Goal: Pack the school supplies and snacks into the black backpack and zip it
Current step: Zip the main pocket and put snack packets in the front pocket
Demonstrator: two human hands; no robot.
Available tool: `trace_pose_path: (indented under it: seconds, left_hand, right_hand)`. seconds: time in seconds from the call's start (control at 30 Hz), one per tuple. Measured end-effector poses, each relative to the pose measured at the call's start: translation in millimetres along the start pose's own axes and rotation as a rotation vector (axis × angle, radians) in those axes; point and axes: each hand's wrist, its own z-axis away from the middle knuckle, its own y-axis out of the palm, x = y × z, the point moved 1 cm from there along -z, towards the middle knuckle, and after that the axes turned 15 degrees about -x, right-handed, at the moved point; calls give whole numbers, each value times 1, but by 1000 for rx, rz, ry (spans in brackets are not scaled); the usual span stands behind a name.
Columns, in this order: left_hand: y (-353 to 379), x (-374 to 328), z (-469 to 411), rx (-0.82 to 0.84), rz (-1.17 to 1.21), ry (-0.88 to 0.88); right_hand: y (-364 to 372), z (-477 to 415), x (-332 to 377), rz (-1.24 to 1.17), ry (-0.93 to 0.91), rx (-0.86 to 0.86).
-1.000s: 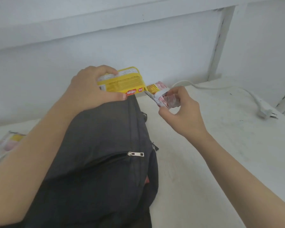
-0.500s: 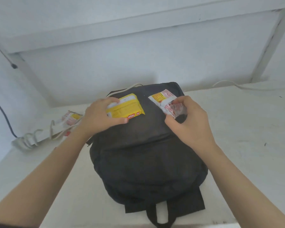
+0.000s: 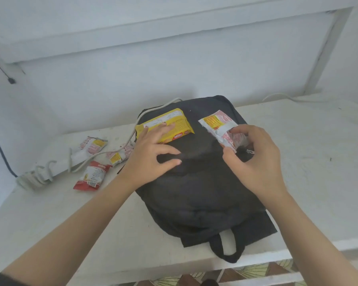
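A black cloth backpack (image 3: pixel 194 193) lies flat in the middle of the white tabletop (image 3: pixel 318 162). Its carry loop (image 3: pixel 225 250) hangs over the near edge.

The left hand (image 3: pixel 151 157) is open with its fingers spread out. Two fingers lie flat on top of a yellow flat snack packet (image 3: pixel 180 122). The other fingers reach out over the dark cloth. The yellow packet sits on the far left part of the backpack.

The right hand (image 3: pixel 254 162) has its fingers bent. It pinches the near end of a red and white shiny snack packet (image 3: pixel 215 121). The rest of that packet sticks out past the fingers, over the far right part of the backpack. A small silver zip pull (image 3: pixel 250 151) shows just beside the right hand's fingertips.

More snacks lie on the tabletop, to the left of the backpack. There is a white and red packet (image 3: pixel 92 146), a second white and red packet (image 3: pixel 117 156) close to the left wrist, and a red packet (image 3: pixel 92 175) nearer to the person. A bundle of white cord (image 3: pixel 36 176) lies by these packets, and one strand runs across them toward the far end of the backpack.
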Motion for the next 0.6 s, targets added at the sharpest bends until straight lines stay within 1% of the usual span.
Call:
trace_pose_path:
  seconds: [0.1,0.17,0.27,0.43,0.6]
  left_hand:
    - [-2,0,-9,-187,99,-90]
    - [-6,-2,-17,-256,145,-89]
    - [-9,-3,-25,-277,139,-68]
    - [-13,-5,-29,-304,145,-61]
    - [-17,-6,-29,-273,145,-39]
  right_hand:
    - [-7,16,6,-33,-71,-20]
    - [-12,29,8,-45,-147,8]
    - [-12,45,8,-6,-213,81]
    - [-4,54,17,40,-284,101]
    - [15,55,23,286,-356,204]
